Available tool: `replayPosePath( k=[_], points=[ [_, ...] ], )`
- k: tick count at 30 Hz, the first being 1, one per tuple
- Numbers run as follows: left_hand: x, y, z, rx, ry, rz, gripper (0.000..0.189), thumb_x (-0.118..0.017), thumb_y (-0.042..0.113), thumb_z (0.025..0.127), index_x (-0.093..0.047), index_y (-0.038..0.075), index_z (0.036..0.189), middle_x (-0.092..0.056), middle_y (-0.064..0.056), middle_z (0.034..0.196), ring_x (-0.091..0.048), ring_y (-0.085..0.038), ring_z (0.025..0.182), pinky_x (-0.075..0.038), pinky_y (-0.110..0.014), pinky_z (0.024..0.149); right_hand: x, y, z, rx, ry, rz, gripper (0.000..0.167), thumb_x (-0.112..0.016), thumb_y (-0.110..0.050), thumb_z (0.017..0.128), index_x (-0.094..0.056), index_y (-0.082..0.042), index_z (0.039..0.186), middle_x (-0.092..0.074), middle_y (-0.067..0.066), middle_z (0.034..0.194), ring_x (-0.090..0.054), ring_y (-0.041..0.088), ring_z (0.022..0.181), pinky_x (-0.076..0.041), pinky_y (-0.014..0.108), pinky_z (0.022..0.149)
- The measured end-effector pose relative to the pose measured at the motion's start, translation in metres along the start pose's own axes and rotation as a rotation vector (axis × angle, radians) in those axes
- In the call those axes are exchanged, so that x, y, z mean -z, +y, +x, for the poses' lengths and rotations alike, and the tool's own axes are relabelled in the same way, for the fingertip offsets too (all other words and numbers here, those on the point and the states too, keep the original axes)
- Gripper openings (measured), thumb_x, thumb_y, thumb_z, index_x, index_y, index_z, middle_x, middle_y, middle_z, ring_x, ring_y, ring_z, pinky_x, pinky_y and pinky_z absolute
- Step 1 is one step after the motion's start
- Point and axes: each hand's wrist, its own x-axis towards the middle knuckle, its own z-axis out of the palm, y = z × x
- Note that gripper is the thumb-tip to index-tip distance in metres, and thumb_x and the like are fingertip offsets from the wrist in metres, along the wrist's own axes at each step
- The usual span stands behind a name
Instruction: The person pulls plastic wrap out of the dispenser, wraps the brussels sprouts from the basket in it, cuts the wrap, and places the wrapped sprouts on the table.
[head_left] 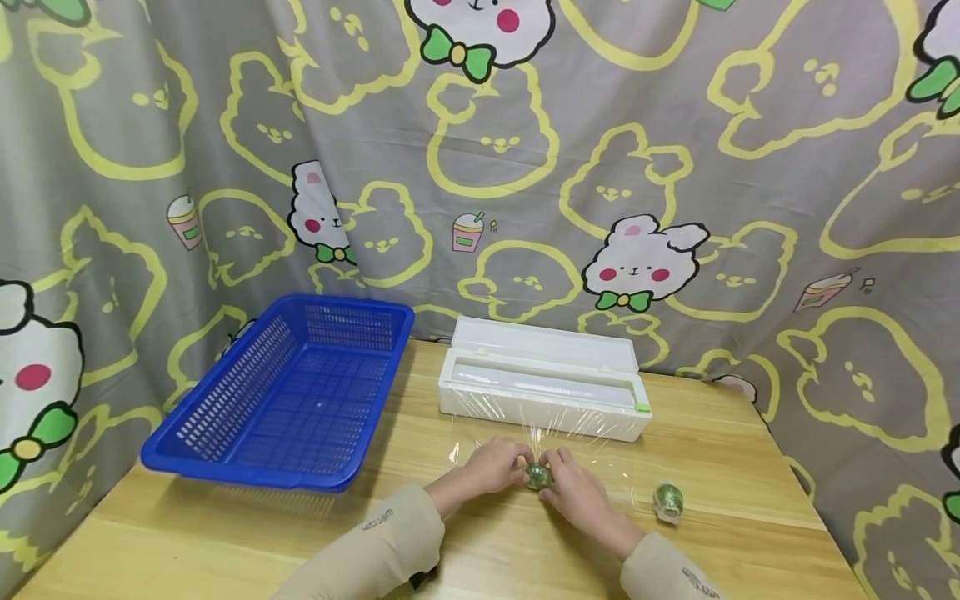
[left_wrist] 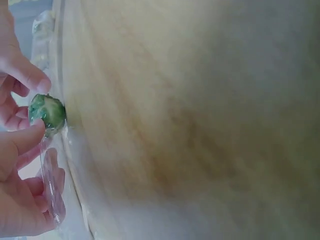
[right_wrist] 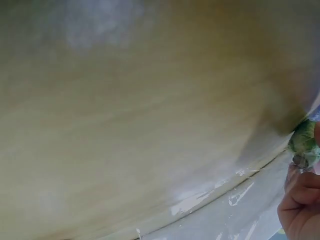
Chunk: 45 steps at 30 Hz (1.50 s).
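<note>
A small round green vegetable (head_left: pixel 538 476), pale-veined like a Brussels sprout, sits in clear cling film (left_wrist: pixel 56 200) between both hands. My left hand (head_left: pixel 495 465) pinches it from the left; in the left wrist view the thumb presses on it and the film stretches below. From the right, my right hand (head_left: pixel 573 492) holds the vegetable and gathered film. Film creases run from the hands to a long white cling film box (head_left: pixel 540 408) with its lid raised. In the right wrist view, the vegetable (right_wrist: pixel 304 137) is partly cut off at the frame edge.
A second green vegetable (head_left: pixel 668 502), wrapped in film, lies on the wooden table (head_left: pixel 750 475) to the right. A blue plastic basket (head_left: pixel 367 417) stands on the left. A green slider (head_left: pixel 642 407) is at the box's right end. A patterned grey curtain (head_left: pixel 390 142) hangs behind.
</note>
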Motion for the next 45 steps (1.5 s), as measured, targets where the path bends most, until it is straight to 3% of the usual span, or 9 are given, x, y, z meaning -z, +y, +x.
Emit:
replayPosePath(
  k=[6,9,18,23,27,37,40,45],
  points=[
    [0.006,-0.002,0.006,0.034,0.050,-0.062,0.024,-0.074,0.016,0.073,-0.065,0.011,0.094,-0.057,0.001,0.076,-0.046,-0.007,0.065,-0.038,-0.019,0.054,-0.002,0.002,0.003,0.007,0.012,-0.031,0.028,-0.072,-0.007,0.073,-0.056,-0.006,0.095,-0.047,0.001,0.084,-0.049,0.011,0.060,-0.040,0.022,0.047],
    [0.008,0.000,0.009,0.035,0.080,-0.031,0.025,-0.076,0.019,0.070,-0.064,0.013,0.090,-0.056,0.000,0.081,-0.046,-0.009,0.073,-0.037,-0.020,0.059,-0.002,0.002,0.004,-0.008,0.001,-0.039,0.027,-0.069,-0.009,0.076,-0.057,-0.004,0.100,-0.045,0.002,0.086,-0.045,0.010,0.058,-0.036,0.019,0.045],
    [0.001,0.005,0.015,0.036,0.045,0.057,0.037,-0.082,0.023,0.062,-0.061,0.013,0.091,-0.057,0.004,0.078,-0.049,-0.009,0.071,-0.039,-0.019,0.058,-0.004,0.007,0.009,-0.002,0.047,-0.089,0.026,-0.067,-0.011,0.080,-0.061,-0.003,0.103,-0.045,0.004,0.087,-0.045,0.011,0.055,-0.036,0.022,0.043],
    [-0.003,0.003,0.019,0.015,0.055,0.188,0.036,-0.079,0.028,0.068,-0.059,0.015,0.095,-0.059,0.001,0.087,-0.052,-0.013,0.079,-0.041,-0.022,0.061,-0.005,0.009,0.013,-0.026,0.048,-0.094,0.030,-0.069,-0.014,0.078,-0.060,-0.003,0.104,-0.046,0.005,0.086,-0.046,0.013,0.056,-0.037,0.025,0.042],
    [-0.004,0.001,0.022,0.006,0.074,0.256,0.032,-0.075,0.032,0.073,-0.060,0.016,0.096,-0.062,0.000,0.091,-0.053,-0.015,0.079,-0.042,-0.023,0.062,-0.007,0.010,0.016,-0.042,0.058,-0.097,0.042,-0.074,-0.014,0.072,-0.055,0.000,0.107,-0.047,0.007,0.086,-0.045,0.013,0.056,-0.037,0.024,0.042],
    [-0.004,0.002,0.027,0.111,0.073,0.276,0.029,-0.069,0.040,0.076,-0.064,0.024,0.100,-0.059,0.002,0.093,-0.049,-0.015,0.085,-0.037,-0.031,0.070,-0.009,0.016,0.023,-0.050,0.081,-0.122,0.032,-0.076,-0.011,0.069,-0.053,-0.006,0.090,-0.042,0.003,0.081,-0.044,0.012,0.056,-0.035,0.023,0.041],
    [-0.003,0.002,0.027,0.097,0.126,0.266,0.029,-0.069,0.037,0.077,-0.066,0.023,0.102,-0.059,0.002,0.093,-0.050,-0.016,0.087,-0.038,-0.032,0.072,-0.007,0.017,0.026,-0.050,0.073,-0.122,0.027,-0.073,-0.011,0.073,-0.054,-0.007,0.090,-0.043,0.003,0.081,-0.044,0.013,0.055,-0.035,0.023,0.041],
    [0.000,0.006,0.027,0.023,0.311,0.254,0.020,-0.070,0.025,0.076,-0.070,0.021,0.096,-0.060,0.002,0.092,-0.053,-0.015,0.092,-0.041,-0.034,0.079,-0.005,0.019,0.030,-0.046,0.065,-0.130,0.021,-0.069,-0.010,0.076,-0.054,-0.007,0.091,-0.044,0.004,0.080,-0.043,0.015,0.055,-0.035,0.025,0.041]
  ],
)
